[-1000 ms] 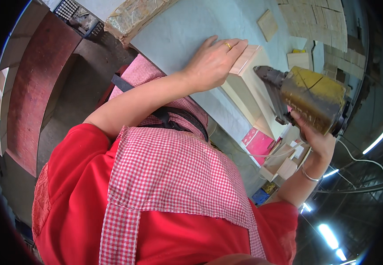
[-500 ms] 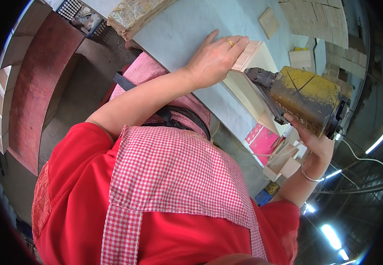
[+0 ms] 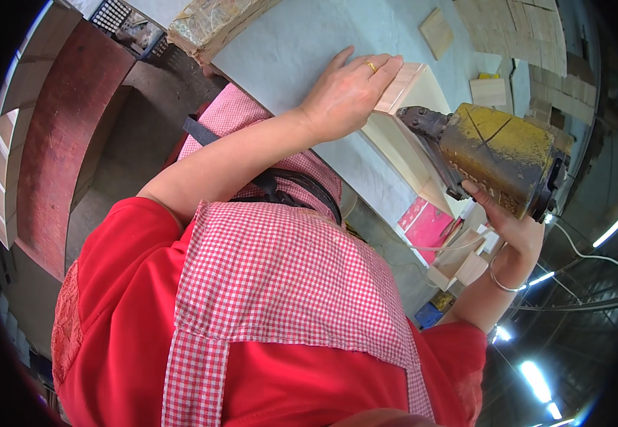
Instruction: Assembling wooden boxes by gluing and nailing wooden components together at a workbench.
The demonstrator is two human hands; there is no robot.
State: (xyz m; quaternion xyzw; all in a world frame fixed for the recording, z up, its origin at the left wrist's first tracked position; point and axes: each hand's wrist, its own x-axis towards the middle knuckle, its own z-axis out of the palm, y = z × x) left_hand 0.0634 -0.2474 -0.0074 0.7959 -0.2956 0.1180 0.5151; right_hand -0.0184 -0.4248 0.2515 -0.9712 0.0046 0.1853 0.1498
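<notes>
Clamped in the right hand (image 3: pixel 510 222), the yellow power tool (image 3: pixel 498 153) had shifted toward the left hand (image 3: pixel 348 96), whose grip was unclear, seemingly lining up on the wooden box (image 3: pixel 398 147).

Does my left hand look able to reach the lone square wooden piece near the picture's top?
Probably yes: bare tabletop shows between your left hand and the square piece, though that hand rests against the wooden box.

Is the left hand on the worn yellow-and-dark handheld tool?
No, the left hand rests on the pale wooden box, while the right hand holds the tool.
</notes>
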